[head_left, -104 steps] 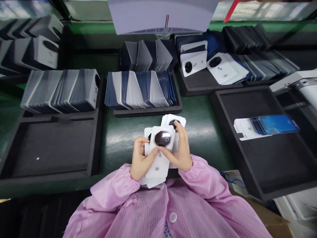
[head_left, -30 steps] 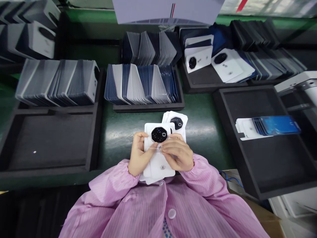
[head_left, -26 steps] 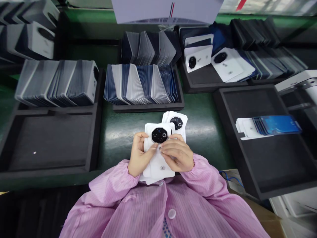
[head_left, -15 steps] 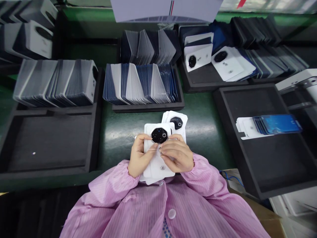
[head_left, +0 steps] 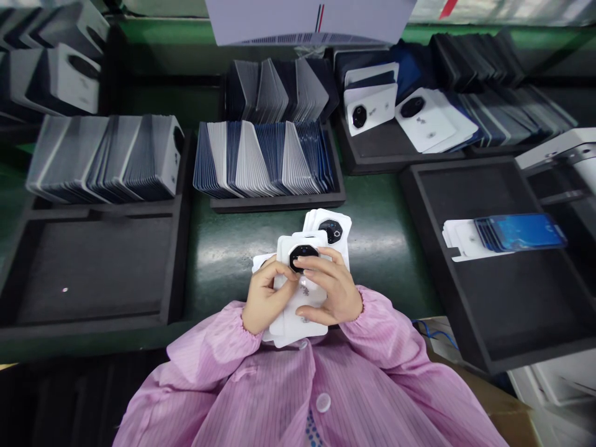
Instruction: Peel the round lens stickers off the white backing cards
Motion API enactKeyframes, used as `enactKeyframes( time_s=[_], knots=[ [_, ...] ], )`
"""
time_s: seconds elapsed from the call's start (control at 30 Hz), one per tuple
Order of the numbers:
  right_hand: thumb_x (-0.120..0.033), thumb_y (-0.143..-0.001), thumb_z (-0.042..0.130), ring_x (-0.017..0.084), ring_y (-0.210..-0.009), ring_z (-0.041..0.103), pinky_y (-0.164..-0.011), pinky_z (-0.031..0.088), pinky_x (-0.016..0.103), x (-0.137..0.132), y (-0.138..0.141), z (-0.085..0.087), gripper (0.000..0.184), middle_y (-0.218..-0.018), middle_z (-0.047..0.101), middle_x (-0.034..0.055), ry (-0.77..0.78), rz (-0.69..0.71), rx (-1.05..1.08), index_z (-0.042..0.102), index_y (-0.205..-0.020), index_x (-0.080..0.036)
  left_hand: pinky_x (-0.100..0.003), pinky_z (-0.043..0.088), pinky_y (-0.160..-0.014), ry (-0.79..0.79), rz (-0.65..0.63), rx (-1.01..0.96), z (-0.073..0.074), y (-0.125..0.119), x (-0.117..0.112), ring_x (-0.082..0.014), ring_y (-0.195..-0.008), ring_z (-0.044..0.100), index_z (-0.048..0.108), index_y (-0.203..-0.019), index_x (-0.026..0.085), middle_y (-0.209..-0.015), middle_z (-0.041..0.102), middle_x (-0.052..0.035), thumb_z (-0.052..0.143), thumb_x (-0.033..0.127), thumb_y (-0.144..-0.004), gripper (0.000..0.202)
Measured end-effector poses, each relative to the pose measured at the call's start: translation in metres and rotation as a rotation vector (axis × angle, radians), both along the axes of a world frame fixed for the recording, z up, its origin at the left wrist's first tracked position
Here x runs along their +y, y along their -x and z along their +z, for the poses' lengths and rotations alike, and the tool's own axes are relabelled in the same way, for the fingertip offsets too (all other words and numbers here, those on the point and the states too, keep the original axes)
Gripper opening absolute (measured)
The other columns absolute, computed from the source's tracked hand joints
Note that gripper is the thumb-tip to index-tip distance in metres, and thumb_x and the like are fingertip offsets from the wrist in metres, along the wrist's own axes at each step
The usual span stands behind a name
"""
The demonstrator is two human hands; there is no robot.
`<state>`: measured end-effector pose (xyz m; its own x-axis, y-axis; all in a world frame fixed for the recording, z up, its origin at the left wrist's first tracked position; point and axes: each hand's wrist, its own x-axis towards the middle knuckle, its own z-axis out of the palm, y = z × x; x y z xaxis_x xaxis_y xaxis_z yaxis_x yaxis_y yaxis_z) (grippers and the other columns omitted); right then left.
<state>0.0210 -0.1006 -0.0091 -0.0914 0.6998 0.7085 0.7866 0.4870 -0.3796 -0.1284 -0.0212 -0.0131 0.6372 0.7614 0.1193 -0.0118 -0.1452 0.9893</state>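
A white phone back panel (head_left: 291, 298) with a black octagonal camera ring lies uppermost on a small stack in front of my body. My left hand (head_left: 269, 292) grips its left side, thumb and index finger meeting just below the camera ring. Across the panel from the right comes my right hand (head_left: 333, 288), its fingertips on the camera ring and upper right side, its thumb apart and low on the panel. More white panels (head_left: 342, 239) with the same dark ring lie fanned just behind. Part of another panel (head_left: 261, 261) shows at the left, mostly covered by my left hand.
Dark foam trays (head_left: 274, 203) stand behind, holding rows of upright blue and white panels (head_left: 261, 158). A dark tray (head_left: 97, 267) at left has a tiny pale bit in it. Blue-filmed panels (head_left: 526, 233) lie in the right tray (head_left: 526, 310).
The top panel has shifted slightly right and tilted. My right hand's fingers have gone from a pinch below the camera ring to spread out over it. The left hand still grips the panel.
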Motion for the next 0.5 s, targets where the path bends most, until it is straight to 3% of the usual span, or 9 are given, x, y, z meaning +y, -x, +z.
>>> enactKeyframes(
  time_s=[0.2, 0.37, 0.5],
  knots=[
    [-0.060, -0.082, 0.054, 0.029, -0.113, 0.059, -0.104, 0.036, 0.057, 0.0015, -0.0002, 0.0003, 0.075, -0.118, 0.063, 0.0177, 0.077, -0.005, -0.017, 0.034, -0.138, -0.014, -0.027, 0.045, -0.074, 0.039, -0.046, 0.041, -0.0002, -0.0022, -0.0007, -0.0141, -0.077, 0.059, 0.056, -0.070, 0.020, -0.077, 0.060, 0.0010, 0.059, 0.008, -0.076, 0.014],
    [-0.054, -0.082, 0.058, 0.027, -0.099, 0.066, -0.093, 0.046, 0.051, -0.0029, 0.0000, -0.0053, 0.067, -0.100, 0.069, 0.0108, -0.090, -0.032, 0.122, 0.041, -0.134, -0.016, -0.028, 0.047, -0.070, 0.164, -0.019, 0.032, -0.0015, -0.0001, 0.0009, -0.0150, -0.072, 0.059, 0.057, -0.072, 0.020, -0.075, 0.062, 0.0003, 0.062, 0.012, -0.075, 0.010],
    [-0.050, -0.083, 0.058, 0.027, -0.091, 0.068, -0.090, 0.048, 0.052, -0.0033, -0.0008, -0.0095, 0.055, -0.108, 0.067, 0.0104, -0.176, -0.115, 0.253, 0.048, -0.128, -0.022, -0.028, 0.046, -0.070, 0.223, 0.025, 0.028, -0.0023, 0.0011, 0.0016, -0.0156, -0.074, 0.059, 0.058, -0.071, 0.020, -0.075, 0.061, -0.0001, 0.064, 0.016, -0.076, 0.009]
  ],
)
